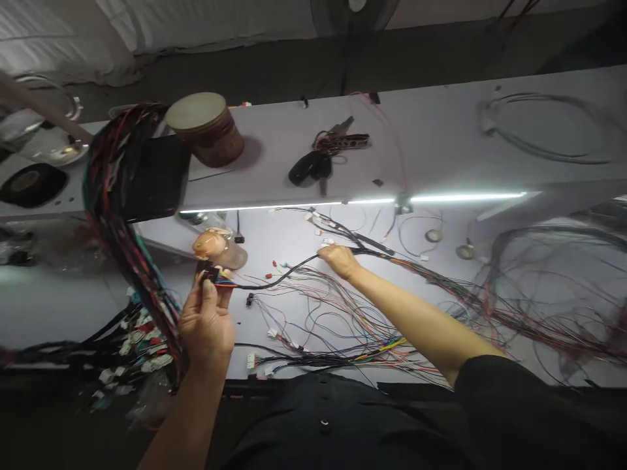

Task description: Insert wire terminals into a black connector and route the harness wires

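Note:
My left hand [208,326] pinches a black connector [209,271] with coloured wires running out of its right side. Those wires join a black-wrapped wiring harness [274,282] that curves across to my right hand [339,260]. There my right fingers are closed around the harness. Beyond that hand the bundle carries on to the right and fans out into many thin wires [441,282]. Just behind the left hand stands a small jar [230,253] with an orange top. Loose wires with small red connectors [269,275] lie between and below the hands.
A raised shelf with a light strip [465,197] crosses behind the hands. On it are a lidded jar [210,140], keys [337,140] and black tape [33,184]. A thick wire bundle [105,176] hangs over its left end. More harnesses [343,358] lie along the front edge.

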The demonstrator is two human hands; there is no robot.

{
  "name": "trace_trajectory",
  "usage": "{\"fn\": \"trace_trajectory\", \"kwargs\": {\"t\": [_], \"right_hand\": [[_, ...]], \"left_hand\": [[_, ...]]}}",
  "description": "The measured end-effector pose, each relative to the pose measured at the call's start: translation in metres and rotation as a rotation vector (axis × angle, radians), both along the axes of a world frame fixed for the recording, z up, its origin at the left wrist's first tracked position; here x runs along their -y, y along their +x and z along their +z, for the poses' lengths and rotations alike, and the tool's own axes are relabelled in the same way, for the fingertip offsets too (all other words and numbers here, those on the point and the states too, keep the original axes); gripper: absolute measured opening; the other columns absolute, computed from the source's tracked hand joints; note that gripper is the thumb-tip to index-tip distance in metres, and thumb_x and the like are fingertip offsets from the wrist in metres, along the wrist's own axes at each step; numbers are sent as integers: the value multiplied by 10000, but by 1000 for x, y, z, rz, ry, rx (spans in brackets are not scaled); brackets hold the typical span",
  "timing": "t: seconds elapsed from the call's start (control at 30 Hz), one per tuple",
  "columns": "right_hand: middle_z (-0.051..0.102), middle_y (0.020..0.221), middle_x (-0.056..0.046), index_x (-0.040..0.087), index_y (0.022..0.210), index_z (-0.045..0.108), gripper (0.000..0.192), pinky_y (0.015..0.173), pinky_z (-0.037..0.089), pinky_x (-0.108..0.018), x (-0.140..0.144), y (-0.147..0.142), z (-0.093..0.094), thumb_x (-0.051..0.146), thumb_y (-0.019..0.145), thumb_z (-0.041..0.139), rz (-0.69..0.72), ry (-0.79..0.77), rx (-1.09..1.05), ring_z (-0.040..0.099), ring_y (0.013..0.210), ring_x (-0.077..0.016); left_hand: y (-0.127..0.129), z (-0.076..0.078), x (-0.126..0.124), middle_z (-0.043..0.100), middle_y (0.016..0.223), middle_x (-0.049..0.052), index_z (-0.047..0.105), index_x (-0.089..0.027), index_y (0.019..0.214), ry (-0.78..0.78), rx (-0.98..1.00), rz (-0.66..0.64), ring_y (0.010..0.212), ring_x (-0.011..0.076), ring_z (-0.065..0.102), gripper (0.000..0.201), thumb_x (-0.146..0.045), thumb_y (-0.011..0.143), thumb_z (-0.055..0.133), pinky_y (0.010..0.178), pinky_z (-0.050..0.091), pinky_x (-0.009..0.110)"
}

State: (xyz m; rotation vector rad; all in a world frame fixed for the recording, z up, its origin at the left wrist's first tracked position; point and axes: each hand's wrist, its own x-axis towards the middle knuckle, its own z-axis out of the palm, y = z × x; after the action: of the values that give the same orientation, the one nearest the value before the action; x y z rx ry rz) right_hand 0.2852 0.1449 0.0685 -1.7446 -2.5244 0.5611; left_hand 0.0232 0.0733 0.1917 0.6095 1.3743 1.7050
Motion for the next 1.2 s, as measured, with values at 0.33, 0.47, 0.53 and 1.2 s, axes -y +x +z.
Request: {"fn": "trace_trajectory", "kwargs": {"t": [0.33, 0.47, 0.53, 1.2], "right_hand": [[704, 1052, -85, 176, 1051, 682, 326, 837, 454, -291, 14, 19, -27, 276, 965, 383, -122, 257, -172, 634, 995, -208], [716, 1009, -70, 181, 1035, 688, 358, 827, 452, -277, 23, 21, -33, 327, 975, 367, -135, 267, -170, 642, 971, -197], [715, 1012, -69, 177, 1028, 688, 360, 822, 450, -270, 24, 21, -38, 328, 974, 366, -146, 255, -151, 643, 963, -191], [647, 1197, -99, 178, 1230, 576, 357, 929, 498, -368, 130, -36, 15, 332, 938, 438, -23, 112, -302, 601, 1098, -214]], "left_hand": [[-43, -40, -6, 661, 743, 28, 638, -130, 817, -340, 252, 244, 715, 112, 669, 126, -79, 878, 541, 855, 546, 325], [-51, -56, -9, 648, 715, 19, 615, -140, 777, -395, 301, 268, 685, 95, 656, 152, -66, 880, 532, 856, 542, 298], [-55, -65, -11, 646, 718, 15, 603, -147, 766, -413, 321, 268, 688, 86, 651, 157, -69, 882, 531, 860, 538, 283], [-88, -169, -10, 626, 832, 9, 600, -109, 964, -584, 115, 108, 646, 89, 586, 132, -186, 857, 614, 593, 516, 232]]}}
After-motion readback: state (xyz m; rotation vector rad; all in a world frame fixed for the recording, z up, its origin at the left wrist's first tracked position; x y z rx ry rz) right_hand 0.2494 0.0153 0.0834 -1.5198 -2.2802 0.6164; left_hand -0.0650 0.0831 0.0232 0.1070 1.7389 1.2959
